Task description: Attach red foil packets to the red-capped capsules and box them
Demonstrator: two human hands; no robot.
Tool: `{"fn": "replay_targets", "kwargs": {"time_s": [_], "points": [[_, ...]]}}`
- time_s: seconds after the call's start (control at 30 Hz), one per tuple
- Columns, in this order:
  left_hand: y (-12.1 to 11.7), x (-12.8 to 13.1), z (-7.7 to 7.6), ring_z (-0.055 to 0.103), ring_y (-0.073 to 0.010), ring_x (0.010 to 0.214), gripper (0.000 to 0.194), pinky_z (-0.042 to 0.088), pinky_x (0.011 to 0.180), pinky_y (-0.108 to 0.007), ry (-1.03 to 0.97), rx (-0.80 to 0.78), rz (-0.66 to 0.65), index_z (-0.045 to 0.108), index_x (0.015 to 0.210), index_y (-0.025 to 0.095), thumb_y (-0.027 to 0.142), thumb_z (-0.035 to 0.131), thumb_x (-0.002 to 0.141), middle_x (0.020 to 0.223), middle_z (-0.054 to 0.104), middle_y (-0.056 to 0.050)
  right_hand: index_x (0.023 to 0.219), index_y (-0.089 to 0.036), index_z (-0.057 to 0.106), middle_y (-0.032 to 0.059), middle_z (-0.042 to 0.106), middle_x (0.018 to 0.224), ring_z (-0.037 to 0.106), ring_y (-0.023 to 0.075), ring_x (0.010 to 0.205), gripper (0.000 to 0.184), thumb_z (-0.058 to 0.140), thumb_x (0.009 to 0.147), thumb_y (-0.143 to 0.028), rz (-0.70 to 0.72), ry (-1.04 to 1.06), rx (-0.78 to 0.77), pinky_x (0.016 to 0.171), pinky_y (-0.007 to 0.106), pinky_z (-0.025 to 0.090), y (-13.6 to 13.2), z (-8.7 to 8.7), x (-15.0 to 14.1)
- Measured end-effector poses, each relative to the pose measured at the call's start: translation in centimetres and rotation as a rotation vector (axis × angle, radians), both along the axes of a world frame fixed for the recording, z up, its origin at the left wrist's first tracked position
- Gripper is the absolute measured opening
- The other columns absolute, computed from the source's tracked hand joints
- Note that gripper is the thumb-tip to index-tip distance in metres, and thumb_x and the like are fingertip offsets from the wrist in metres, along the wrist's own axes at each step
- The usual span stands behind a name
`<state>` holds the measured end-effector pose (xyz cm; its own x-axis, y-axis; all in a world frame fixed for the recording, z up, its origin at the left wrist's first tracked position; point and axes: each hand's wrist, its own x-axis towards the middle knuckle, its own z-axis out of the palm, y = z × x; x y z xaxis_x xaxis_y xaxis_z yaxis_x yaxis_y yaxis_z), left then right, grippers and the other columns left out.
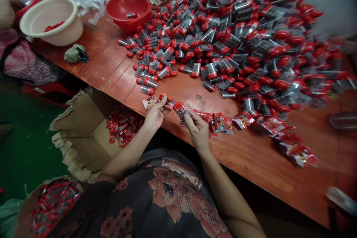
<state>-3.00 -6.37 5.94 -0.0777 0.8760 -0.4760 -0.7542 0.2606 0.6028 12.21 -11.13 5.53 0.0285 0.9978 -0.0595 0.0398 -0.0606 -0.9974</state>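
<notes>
My left hand (154,116) pinches a small red printed packet (166,102) near the table's front edge. Just right of it, my right hand (197,128) grips a clear tube with a red cap (180,109), the cap tilted toward the packet. The two held things are close together; whether they touch I cannot tell. Another red and white packet (148,102) lies by my left fingers. Right of my right hand lie several red packets (220,122) on the table. A large heap of red-capped clear tubes (223,37) with dark contents rises behind both hands.
A red bowl (128,9) and a cream tub (52,22) stand at the back left, with a crumpled cloth (76,53) nearby. Below the table edge is a torn cardboard box (80,134) holding red packets. Another person's hand (7,10) shows at far left.
</notes>
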Motion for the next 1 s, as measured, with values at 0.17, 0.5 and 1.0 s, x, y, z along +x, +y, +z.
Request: {"fn": "replay_targets", "kwargs": {"time_s": [0.17, 0.5, 1.0], "points": [[-0.2, 0.7, 1.0, 0.067, -0.0101, 0.065, 0.026, 0.054, 0.067, -0.022, 0.035, 0.007, -0.012, 0.064, 0.087, 0.017, 0.020, 0.080, 0.067, 0.075, 0.070, 0.002, 0.119, -0.025, 0.066, 0.0019, 0.069, 0.091, 0.063, 0.0127, 0.067, 0.034, 0.057, 0.088, -0.036, -0.069, -0.033, 0.063, 0.064, 0.030, 0.058, -0.7, -0.3, 0.4], [-0.6, 1.3, 1.1, 0.065, -0.0085, 0.067, 0.032, 0.052, 0.074, -0.024, 0.101, 0.062, -0.017, 0.065, 0.091, 0.019, 0.024, 0.081, 0.065, 0.077, 0.069, 0.003, 0.115, -0.023, 0.068, -0.0001, 0.067, 0.079, 0.061, 0.0110, 0.062, 0.033, 0.057, 0.088, -0.038, 0.008, -0.002, 0.025, 0.063, 0.027, 0.056, -1.0, 0.3, 0.6], [-1.5, 1.8, 3.1, 0.070, -0.0156, 0.081, 0.078, 0.053, 0.076, -0.026, 0.201, 0.171, -0.191, 0.054, 0.126, 0.026, 0.012, 0.084, 0.056, 0.092, 0.073, -0.002, 0.112, -0.021, 0.070, -0.0022, 0.065, 0.071, 0.058, 0.0091, 0.055, 0.033, 0.062, 0.083, -0.037, 0.155, 0.163, -0.095, 0.052, 0.024, 0.054, -0.6, 1.2, 1.8]]}}
